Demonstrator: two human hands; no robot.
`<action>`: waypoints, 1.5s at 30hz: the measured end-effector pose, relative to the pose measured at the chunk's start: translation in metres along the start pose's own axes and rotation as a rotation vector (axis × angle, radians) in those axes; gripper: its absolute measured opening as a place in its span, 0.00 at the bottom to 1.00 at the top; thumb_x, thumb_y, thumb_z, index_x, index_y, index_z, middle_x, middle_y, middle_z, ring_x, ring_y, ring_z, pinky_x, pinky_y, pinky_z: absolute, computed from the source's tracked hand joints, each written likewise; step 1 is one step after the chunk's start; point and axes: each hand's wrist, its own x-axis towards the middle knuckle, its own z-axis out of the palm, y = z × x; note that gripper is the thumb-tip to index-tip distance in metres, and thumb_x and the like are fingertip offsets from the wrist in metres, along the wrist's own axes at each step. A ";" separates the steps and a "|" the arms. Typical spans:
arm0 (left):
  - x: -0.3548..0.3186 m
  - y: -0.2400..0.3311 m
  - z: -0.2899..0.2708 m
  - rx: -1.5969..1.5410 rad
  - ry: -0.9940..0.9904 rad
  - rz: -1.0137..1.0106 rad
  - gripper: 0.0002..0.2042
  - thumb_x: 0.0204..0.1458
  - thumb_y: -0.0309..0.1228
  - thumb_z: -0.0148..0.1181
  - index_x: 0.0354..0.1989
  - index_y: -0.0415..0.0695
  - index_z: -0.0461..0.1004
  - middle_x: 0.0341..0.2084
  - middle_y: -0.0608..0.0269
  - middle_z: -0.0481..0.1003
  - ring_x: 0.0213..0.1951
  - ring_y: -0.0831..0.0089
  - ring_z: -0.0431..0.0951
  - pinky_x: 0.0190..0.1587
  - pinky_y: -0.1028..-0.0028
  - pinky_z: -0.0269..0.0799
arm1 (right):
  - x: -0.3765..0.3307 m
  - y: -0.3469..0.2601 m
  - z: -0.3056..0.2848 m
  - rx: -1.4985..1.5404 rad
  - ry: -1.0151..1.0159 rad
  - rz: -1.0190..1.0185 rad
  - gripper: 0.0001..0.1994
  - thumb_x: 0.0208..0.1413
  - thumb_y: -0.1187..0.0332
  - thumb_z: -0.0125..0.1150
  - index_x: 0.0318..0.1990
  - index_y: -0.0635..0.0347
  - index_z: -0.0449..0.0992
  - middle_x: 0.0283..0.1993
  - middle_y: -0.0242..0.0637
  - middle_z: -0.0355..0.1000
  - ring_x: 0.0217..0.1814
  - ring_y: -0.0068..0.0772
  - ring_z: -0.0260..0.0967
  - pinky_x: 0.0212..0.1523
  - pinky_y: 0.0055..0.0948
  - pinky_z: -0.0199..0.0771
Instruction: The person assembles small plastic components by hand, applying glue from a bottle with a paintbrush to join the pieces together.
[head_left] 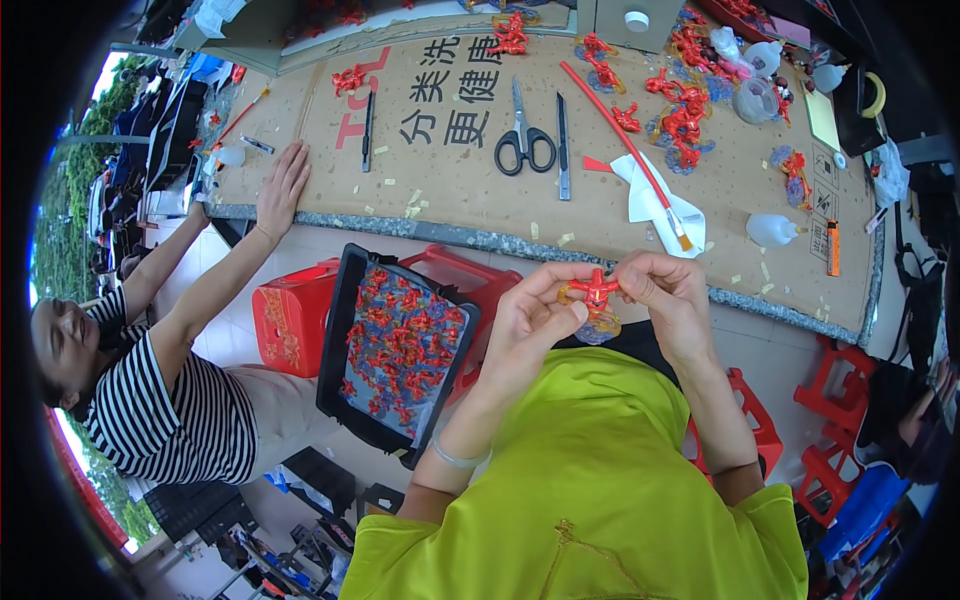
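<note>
Fingers point(578, 312) of both hands pinch a small red figurine point(596, 290) between them, held in the air just in front of the table point(480, 205) edge. Her left hand point(530, 320) grips it from below and the side, her right hand point(665, 290) from the other side. Below the left hand sits a black tray point(345, 330) of red figurines; scissors point(523, 140) and a red-handled brush point(625, 145) lie on the table.

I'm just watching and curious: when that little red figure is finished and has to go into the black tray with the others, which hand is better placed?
Probably the left hand. Both hands pinch the red figure, but the black tray sits on the person's left, nearer that hand; the right hand would have to cross over.
</note>
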 end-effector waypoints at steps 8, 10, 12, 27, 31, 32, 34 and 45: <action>0.001 0.002 -0.014 -0.254 -0.069 -0.210 0.09 0.56 0.28 0.50 0.40 0.35 0.67 0.40 0.56 0.73 0.42 0.69 0.77 0.41 0.66 0.77 | 0.003 0.006 -0.004 -0.117 -0.077 -0.086 0.07 0.56 0.70 0.58 0.33 0.67 0.76 0.31 0.30 0.72 0.32 0.15 0.67 0.35 0.15 0.66; 0.003 0.000 -0.016 -0.267 -0.121 -0.227 0.09 0.57 0.30 0.50 0.38 0.35 0.67 0.40 0.56 0.72 0.42 0.69 0.77 0.41 0.65 0.78 | 0.003 0.007 -0.007 -0.116 -0.101 -0.073 0.08 0.56 0.70 0.58 0.33 0.67 0.75 0.32 0.29 0.72 0.32 0.15 0.66 0.34 0.15 0.66; 0.003 0.004 -0.013 -0.148 -0.132 -0.248 0.09 0.57 0.31 0.51 0.35 0.37 0.67 0.39 0.57 0.72 0.41 0.71 0.76 0.42 0.66 0.77 | 0.003 0.007 -0.008 -0.122 -0.114 -0.013 0.07 0.57 0.70 0.57 0.33 0.66 0.74 0.32 0.30 0.71 0.32 0.14 0.66 0.34 0.16 0.66; 0.006 -0.001 -0.012 0.030 -0.183 -0.104 0.09 0.56 0.29 0.55 0.33 0.33 0.71 0.36 0.62 0.69 0.31 0.77 0.70 0.41 0.70 0.76 | 0.010 0.005 -0.012 -0.092 -0.226 0.155 0.12 0.59 0.63 0.55 0.32 0.65 0.74 0.28 0.28 0.72 0.29 0.13 0.66 0.32 0.15 0.65; 0.005 -0.005 -0.013 0.011 -0.174 -0.087 0.09 0.55 0.29 0.55 0.33 0.34 0.72 0.37 0.61 0.69 0.29 0.78 0.68 0.38 0.72 0.73 | 0.010 0.003 -0.009 -0.051 -0.233 0.158 0.13 0.59 0.63 0.55 0.32 0.65 0.74 0.29 0.28 0.72 0.29 0.13 0.66 0.31 0.15 0.65; 0.005 -0.004 -0.012 0.006 -0.169 -0.079 0.09 0.55 0.29 0.56 0.33 0.34 0.72 0.38 0.61 0.69 0.29 0.79 0.67 0.37 0.74 0.71 | 0.010 0.004 -0.009 -0.045 -0.235 0.151 0.12 0.59 0.63 0.55 0.32 0.65 0.75 0.29 0.28 0.72 0.29 0.13 0.66 0.31 0.15 0.65; 0.003 -0.004 -0.012 0.002 -0.160 -0.069 0.09 0.54 0.29 0.57 0.33 0.34 0.72 0.38 0.62 0.69 0.28 0.79 0.67 0.35 0.76 0.69 | 0.010 0.006 -0.009 -0.037 -0.241 0.145 0.12 0.58 0.63 0.55 0.32 0.65 0.75 0.29 0.28 0.72 0.30 0.13 0.67 0.31 0.15 0.65; 0.005 -0.010 -0.011 -0.007 -0.187 0.022 0.05 0.49 0.21 0.52 0.22 0.38 0.67 0.46 0.55 0.67 0.45 0.72 0.73 0.45 0.77 0.66 | 0.009 -0.002 -0.007 0.031 -0.170 0.200 0.10 0.53 0.70 0.61 0.41 0.65 0.75 0.33 0.30 0.73 0.33 0.15 0.69 0.36 0.16 0.69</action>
